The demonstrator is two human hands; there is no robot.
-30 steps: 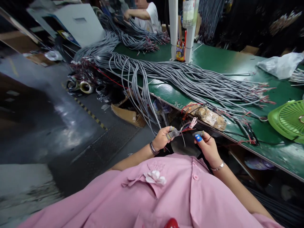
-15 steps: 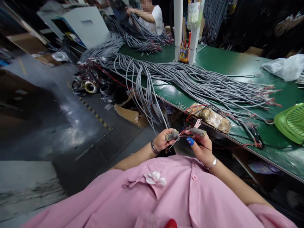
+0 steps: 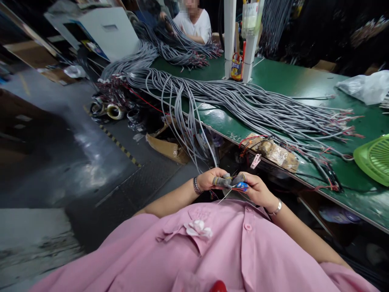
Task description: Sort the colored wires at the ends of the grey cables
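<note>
Wide, flat green table [image 3: 291, 75] is standing right | long, round grey cables [image 3: 231, 96] are lying across it | left hand [image 3: 213, 181] and right hand [image 3: 254, 189] are clamping fingertips on thin red-and-white wires [image 3: 234, 188], near middle | soft, steady pinching is probably helping

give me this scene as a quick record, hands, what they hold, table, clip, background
left hand: the person's left hand, fingers closed on thin wires
right hand: the person's right hand, fingers closed at the same wires, meeting the left
fingertip covers: grey on both hands, blue on the right
table: green table, bearing a long spread of grey cables
clip: pink clip by the table's front edge
background: co-worker in a white shirt, beyond the cables
</note>
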